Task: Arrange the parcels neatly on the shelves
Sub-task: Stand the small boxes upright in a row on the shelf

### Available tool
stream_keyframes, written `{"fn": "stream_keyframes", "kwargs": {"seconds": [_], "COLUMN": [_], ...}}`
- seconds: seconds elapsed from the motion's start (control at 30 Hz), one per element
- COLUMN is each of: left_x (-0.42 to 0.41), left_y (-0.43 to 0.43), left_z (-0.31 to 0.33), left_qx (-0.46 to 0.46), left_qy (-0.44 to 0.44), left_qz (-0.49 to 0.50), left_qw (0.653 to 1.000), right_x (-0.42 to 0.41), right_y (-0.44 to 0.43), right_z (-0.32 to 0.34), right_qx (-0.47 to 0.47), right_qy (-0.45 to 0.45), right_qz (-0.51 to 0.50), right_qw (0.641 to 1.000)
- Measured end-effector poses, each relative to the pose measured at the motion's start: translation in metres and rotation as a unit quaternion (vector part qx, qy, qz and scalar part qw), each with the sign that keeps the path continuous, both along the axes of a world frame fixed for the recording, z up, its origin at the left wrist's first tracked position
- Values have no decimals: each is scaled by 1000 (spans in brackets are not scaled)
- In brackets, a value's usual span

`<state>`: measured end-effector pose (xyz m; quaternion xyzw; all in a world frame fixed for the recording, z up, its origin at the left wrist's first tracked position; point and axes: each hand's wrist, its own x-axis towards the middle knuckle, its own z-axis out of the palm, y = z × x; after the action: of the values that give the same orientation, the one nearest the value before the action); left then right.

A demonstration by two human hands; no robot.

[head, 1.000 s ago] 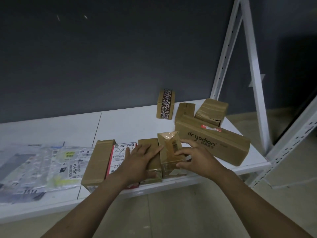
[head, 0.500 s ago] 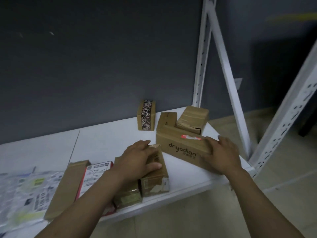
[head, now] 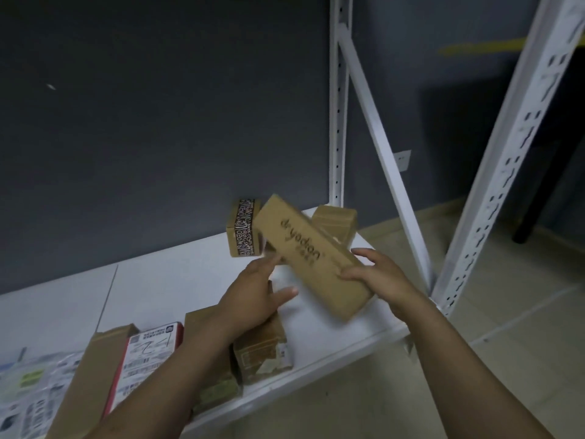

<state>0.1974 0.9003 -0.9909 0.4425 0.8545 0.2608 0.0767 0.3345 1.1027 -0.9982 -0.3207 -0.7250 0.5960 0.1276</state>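
White shelf (head: pixel 177 289) against a dark grey wall (head: pixel 158 122), pale floor (head: pixel 506 312) on the right. I see the long box (head: pixel 310 258) lifted off the shelf and tilted now; it lay flat a moment ago. The right hand (head: pixel 386 277) grips its near end with curled fingers, and the left hand (head: pixel 253 296) touches its edge, fingers straight.

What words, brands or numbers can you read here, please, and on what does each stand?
"dr.yadian": on the long brown box, slightly blurred.
Patterned tape on the small box: lettering unreadable.
White label on the red-edged parcel: too small to read.
Plastic mailers: labels blurred.
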Motion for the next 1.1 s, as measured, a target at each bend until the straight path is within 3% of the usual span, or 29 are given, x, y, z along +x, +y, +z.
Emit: {"fn": "stream_keyframes", "kwargs": {"seconds": [0.07, 0.17, 0.37, 0.43, 0.6, 0.77, 0.93, 1.1], "left_x": [7, 17, 21, 24, 25, 14, 1, -3], "left_y": [10, 20, 18, 18, 15, 6, -14, -28], "left_z": [5, 8, 11, 13, 0, -15, -26, -30], "left_qx": [57, 85, 168, 167, 55, -90, -170, -171], "left_qy": [-39, -89, -256, -272, -97, 58, 83, 43], "left_qz": [-18, -44, -46, -20, -34, -26, 15, 16], "left_qw": [997, 991, 951, 947, 993, 994, 982, 984], "right_x": [3, 4, 5, 4, 7, 11, 12, 11], "right_y": [-4, -6, -7, -9, -7, -7, -15, -17], "right_z": [16, 29, 33, 30, 12, -10, -24, -29], "right_qx": [-88, -145, -151, -131, -196, -222, -207, -202], "right_qy": [30, 54, 63, 52, 64, 31, -25, -52], "right_qz": [25, 42, 65, 88, 98, 128, 172, 242], "right_qw": [995, 987, 984, 986, 973, 966, 963, 948]}}
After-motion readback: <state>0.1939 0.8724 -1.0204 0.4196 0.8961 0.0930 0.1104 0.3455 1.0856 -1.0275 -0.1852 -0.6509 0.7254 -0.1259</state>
